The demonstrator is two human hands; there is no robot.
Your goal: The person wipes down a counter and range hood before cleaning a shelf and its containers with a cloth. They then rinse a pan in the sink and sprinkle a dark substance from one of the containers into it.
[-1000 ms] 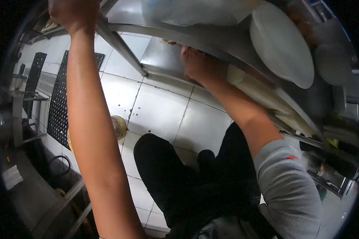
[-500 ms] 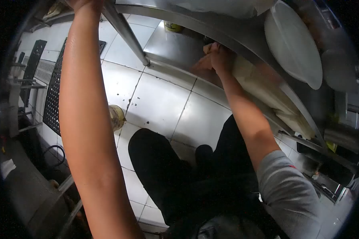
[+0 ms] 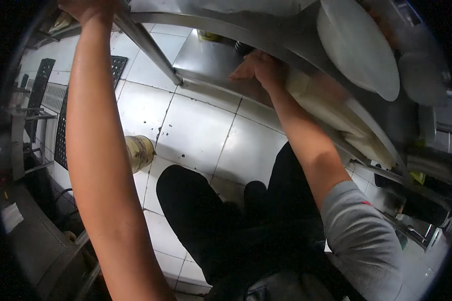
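My left hand (image 3: 89, 8) is at the upper left edge of the view, by the top of a steel table leg (image 3: 148, 47). Its fingers are mostly cut off by the frame, so their grip is hidden. Low under the steel table, my right hand (image 3: 264, 69) reaches over the metal lower shelf (image 3: 206, 57). Its fingers appear stretched out to the left, with nothing visible held, though shadow and reflection blur them. Just beyond it is a small dark striped object (image 3: 242, 48). Pale cloth or sacking (image 3: 331, 108) lies on the shelf beside my right forearm.
A stained, yellowish can (image 3: 142, 152) stands on the tiled floor (image 3: 196, 125) beside my left forearm. Another can (image 3: 207, 36) is at the shelf's far end. A white oval dish or lid (image 3: 357, 47) is on the tabletop. Black perforated mats (image 3: 116, 67) lie at left.
My right hand has shifted slightly left along the shelf, and the dark striped object beyond it shows more. My left hand is a little lower in view. The whole view has moved slightly.
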